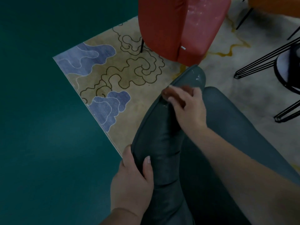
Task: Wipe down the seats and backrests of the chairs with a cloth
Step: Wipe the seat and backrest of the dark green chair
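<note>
teal floor (40,127) fills our left, a patterned rug (123,75) beside it. our left hand (134,172) grips the near end of the dark chair's backrest (162,135), thumb curled over its edge. the backrest's rim runs away from us toward our right hand (190,108), which pinches a brown cloth (177,93), blurred, against the far rim. beyond stands a red chair (178,26), cut off at the top.

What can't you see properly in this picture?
- Cloth: blurred and mostly covered by the right hand, head view.
- Red chair: top cut off by the frame's upper edge.
- Dark chair: legs hidden beneath it; the left hand covers part of its edge.
</note>
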{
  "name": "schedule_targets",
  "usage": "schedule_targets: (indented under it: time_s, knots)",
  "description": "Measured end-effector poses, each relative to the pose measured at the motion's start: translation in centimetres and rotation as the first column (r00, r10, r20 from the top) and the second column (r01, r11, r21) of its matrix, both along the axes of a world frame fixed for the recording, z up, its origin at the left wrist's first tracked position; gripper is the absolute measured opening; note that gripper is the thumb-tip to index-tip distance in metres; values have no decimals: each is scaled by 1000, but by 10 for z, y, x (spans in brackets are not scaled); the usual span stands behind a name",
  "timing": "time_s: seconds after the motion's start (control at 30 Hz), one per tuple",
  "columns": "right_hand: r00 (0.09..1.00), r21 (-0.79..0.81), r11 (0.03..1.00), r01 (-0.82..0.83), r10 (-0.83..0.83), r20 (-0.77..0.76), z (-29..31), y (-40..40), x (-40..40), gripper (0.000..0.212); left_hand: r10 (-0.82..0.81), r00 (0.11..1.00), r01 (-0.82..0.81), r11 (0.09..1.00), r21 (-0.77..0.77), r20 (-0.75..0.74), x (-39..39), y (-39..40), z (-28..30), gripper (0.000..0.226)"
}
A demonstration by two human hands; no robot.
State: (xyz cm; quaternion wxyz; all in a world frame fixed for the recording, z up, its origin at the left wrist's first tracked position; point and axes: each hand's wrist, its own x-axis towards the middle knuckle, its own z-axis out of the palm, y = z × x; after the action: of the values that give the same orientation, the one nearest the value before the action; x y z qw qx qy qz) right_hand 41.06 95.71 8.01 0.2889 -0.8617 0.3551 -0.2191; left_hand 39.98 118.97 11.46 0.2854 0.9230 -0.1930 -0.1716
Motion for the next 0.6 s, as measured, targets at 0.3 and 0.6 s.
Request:
schedule_targets:
  time_s: [0.3, 0.6]
  knots:
    - [980, -95, 975, -201, 200, -24, 4, 27, -17, 36, -12, 1000, 12, 1000, 17, 5, 1, 0, 0, 75]
    - [981, -106, 975, -195, 194, -20, 6, 41, -18, 38, -5, 1000, 5, 999, 33, -3, 1, -1, 3, 65]
